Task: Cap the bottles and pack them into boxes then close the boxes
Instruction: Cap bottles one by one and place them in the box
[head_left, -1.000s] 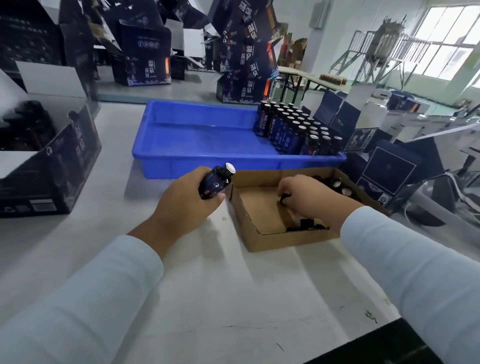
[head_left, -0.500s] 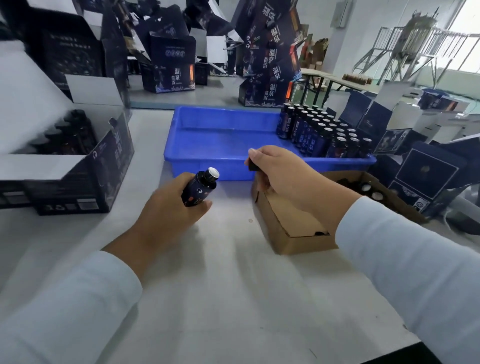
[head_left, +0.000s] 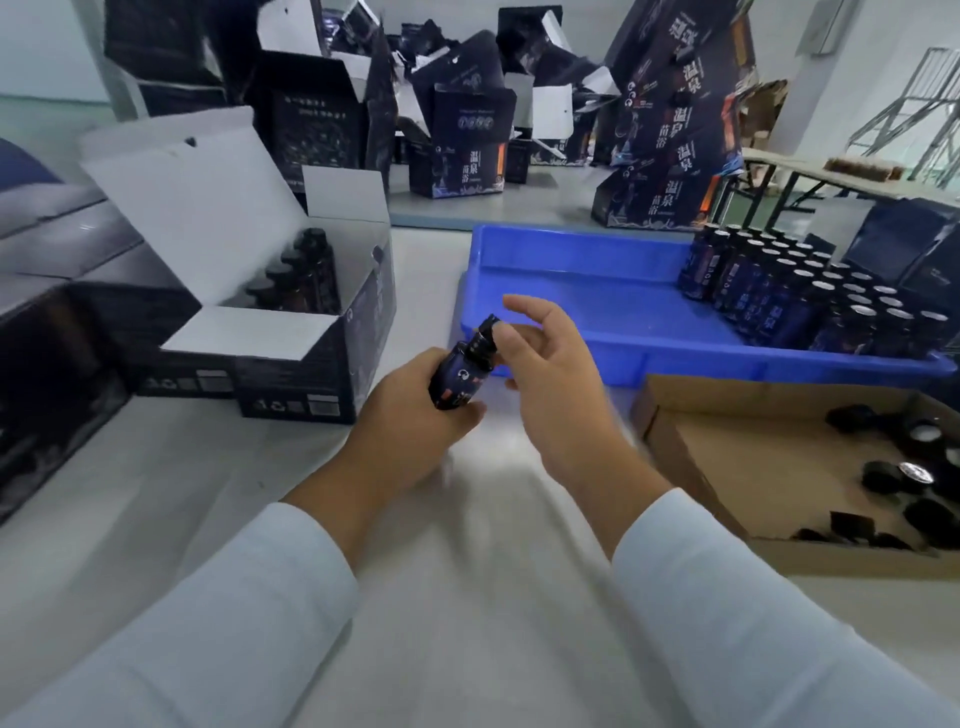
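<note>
Left hand (head_left: 410, 415) grips bottle (head_left: 460, 376) near blue tray (head_left: 587, 291); right hand (head_left: 545, 364) pinches its cap (head_left: 485, 327). Capping underway. Open box (head_left: 291, 332) left of tray partly filled; many tray bottles (head_left: 810, 296) uncapped, unpacked.

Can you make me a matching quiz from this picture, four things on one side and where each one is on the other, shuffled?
Things:
1. bottle
2. loose caps
3. uncapped bottles
4. packed bottles

Places:
A. blue tray
B. open dark box
C. left hand
D. cardboard tray

Pairs: 1-C, 2-D, 3-A, 4-B
</note>
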